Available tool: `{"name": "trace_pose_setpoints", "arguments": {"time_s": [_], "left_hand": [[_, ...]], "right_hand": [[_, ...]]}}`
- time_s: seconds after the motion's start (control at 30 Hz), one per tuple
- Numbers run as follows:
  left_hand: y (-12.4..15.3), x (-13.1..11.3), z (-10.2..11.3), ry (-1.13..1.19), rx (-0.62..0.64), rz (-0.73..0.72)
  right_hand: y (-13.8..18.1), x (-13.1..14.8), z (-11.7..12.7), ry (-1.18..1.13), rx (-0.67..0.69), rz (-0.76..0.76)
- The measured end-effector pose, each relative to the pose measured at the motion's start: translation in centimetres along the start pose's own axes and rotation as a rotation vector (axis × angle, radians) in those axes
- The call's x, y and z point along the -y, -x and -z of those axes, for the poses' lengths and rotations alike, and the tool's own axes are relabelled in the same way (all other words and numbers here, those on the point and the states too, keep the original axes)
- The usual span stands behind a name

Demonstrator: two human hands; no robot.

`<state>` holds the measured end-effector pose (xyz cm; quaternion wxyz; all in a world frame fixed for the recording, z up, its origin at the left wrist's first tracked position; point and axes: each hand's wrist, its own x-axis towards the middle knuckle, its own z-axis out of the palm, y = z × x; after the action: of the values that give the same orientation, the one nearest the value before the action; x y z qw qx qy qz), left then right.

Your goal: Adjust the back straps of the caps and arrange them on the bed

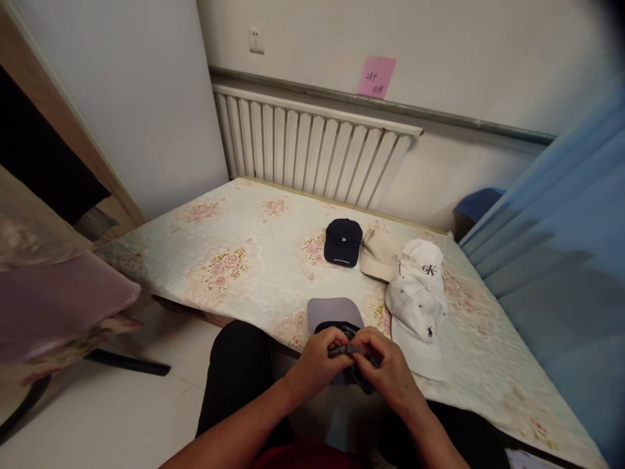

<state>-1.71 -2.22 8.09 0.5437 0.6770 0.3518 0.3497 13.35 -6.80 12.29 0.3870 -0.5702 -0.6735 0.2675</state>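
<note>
Close to my body, a grey cap (334, 312) with a dark inside is held at the table's near edge, its brim pointing away from me. My left hand (318, 357) pinches the cap's dark strap (344, 352) between thumb and fingers. Right beside it, my right hand (385, 361) is closed on the other part of the same strap. The fingertips of both hands almost meet and hide the fastening. Beyond the hands lie a navy cap (343, 242), a beige cap (379, 253), a white cap (422, 257) and a pale cap with a small dark emblem (415, 319).
The caps lie on a table with a floral cover (273, 247). Behind it are a white radiator (312, 146) and a wall with a pink note (376, 77). A blue curtain (561, 215) hangs at the right. A pink-covered seat (63, 306) stands at the left.
</note>
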Motion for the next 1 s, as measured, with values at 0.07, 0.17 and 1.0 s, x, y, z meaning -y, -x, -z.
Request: {"name": "trace_pose_setpoints", "arguments": {"time_s": [0.07, 0.17, 1.0], "left_hand": [[0.2, 0.0, -0.1, 0.015, -0.009, 0.0], [0.4, -0.4, -0.1, -0.015, -0.03, -0.018], [0.5, -0.7, -0.3, 0.168, 0.006, 0.04]], "right_hand": [[0.1, -0.1, -0.1, -0.017, -0.011, -0.001], [0.1, 0.0, -0.2, -0.03, -0.024, -0.003], [-0.1, -2.2, -2.5, -0.861, -0.177, -0.361]]}}
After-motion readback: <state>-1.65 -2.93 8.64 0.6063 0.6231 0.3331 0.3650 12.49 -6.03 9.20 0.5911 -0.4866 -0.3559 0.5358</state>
